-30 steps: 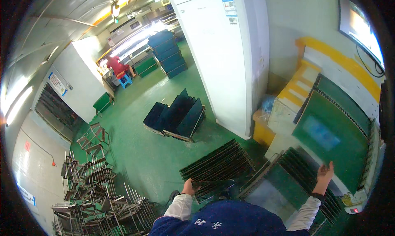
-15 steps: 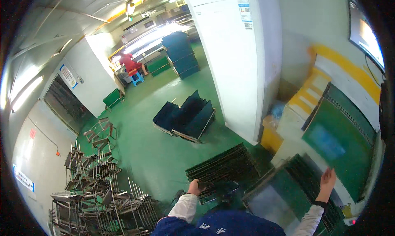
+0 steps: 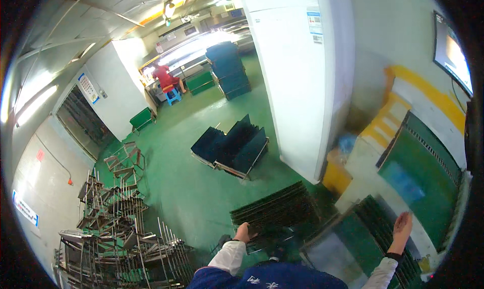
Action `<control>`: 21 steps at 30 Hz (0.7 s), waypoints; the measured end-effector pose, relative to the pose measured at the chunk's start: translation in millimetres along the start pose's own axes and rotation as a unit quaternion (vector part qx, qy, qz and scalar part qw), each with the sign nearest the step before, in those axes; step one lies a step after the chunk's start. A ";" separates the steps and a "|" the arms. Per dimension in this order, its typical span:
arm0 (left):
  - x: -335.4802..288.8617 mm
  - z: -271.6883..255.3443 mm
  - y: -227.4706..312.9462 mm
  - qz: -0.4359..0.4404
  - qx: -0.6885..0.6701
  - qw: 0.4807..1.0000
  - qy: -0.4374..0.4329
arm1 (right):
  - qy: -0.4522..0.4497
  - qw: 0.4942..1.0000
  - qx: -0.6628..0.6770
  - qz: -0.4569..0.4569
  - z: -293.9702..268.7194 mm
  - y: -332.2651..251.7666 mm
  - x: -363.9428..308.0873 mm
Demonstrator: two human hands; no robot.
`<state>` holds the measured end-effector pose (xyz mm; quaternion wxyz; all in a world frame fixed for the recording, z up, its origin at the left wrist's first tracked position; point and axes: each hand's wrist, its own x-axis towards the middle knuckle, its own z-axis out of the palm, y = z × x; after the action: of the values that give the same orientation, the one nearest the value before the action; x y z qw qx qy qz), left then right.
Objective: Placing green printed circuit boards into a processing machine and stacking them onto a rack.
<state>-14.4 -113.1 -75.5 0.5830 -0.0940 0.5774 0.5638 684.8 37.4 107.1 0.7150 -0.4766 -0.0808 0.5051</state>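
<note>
My left hand (image 3: 242,232) is closed at the near left corner of a rack of dark thin boards (image 3: 277,208), which stand on edge close together. What exactly its fingers grip is too dark to make out. Raised at the right, my right hand (image 3: 403,231) holds nothing, its slightly blurred fingers loosely extended. It hovers over a second row of dark boards (image 3: 375,226), apart from the large green panel (image 3: 418,175) beyond it. A pale, shiny sheet-like surface (image 3: 333,253) lies between my body and that second row.
Metal racks (image 3: 116,233) crowd the left side. Ahead on the green floor sits another rack of dark boards (image 3: 232,150). A white pillar (image 3: 287,87) rises ahead right, by a yellow bin (image 3: 335,175). Farther off, a person in red (image 3: 166,78) sits near stacked dark-blue racks (image 3: 228,69).
The view has shifted slightly, so the room sits a little lower and farther right. My left hand stays at the board rack's corner. My right hand has turned a little and remains raised.
</note>
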 end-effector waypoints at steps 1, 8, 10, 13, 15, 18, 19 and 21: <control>3.4 -3.0 2.0 0.004 -0.004 1.000 -0.001 | 0.014 1.000 -0.001 -0.006 10.3 4.7 -11.8; 8.9 -7.1 1.5 -0.028 -0.012 0.999 0.009 | -0.071 0.995 -0.030 0.055 57.5 66.0 -49.0; -8.9 7.1 7.3 -0.051 -0.030 0.998 -0.020 | -0.082 0.992 -0.032 0.093 82.8 88.0 -80.9; -15.1 14.1 10.3 -0.059 -0.034 0.998 0.006 | -0.137 0.970 -0.081 0.183 102.5 133.3 -112.0; -4.7 6.0 4.3 -0.066 -0.047 0.997 -0.007 | -0.178 0.951 -0.105 0.229 108.5 173.6 -132.4; -3.8 5.9 5.4 -0.098 -0.071 0.993 -0.019 | -0.174 0.932 -0.156 0.278 121.1 221.7 -177.5; -7.0 9.6 8.8 -0.124 -0.076 0.989 -0.016 | -0.183 0.927 -0.171 0.278 131.8 225.7 -200.5; 35.3 -32.1 -14.4 -0.035 0.083 0.989 -0.113 | -0.227 0.880 -0.211 0.361 129.9 256.0 -207.5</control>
<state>-32.3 -123.1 -120.9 0.6695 -0.0007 0.5491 0.5003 343.2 -41.3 56.8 0.3277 -0.4847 -0.1681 0.7934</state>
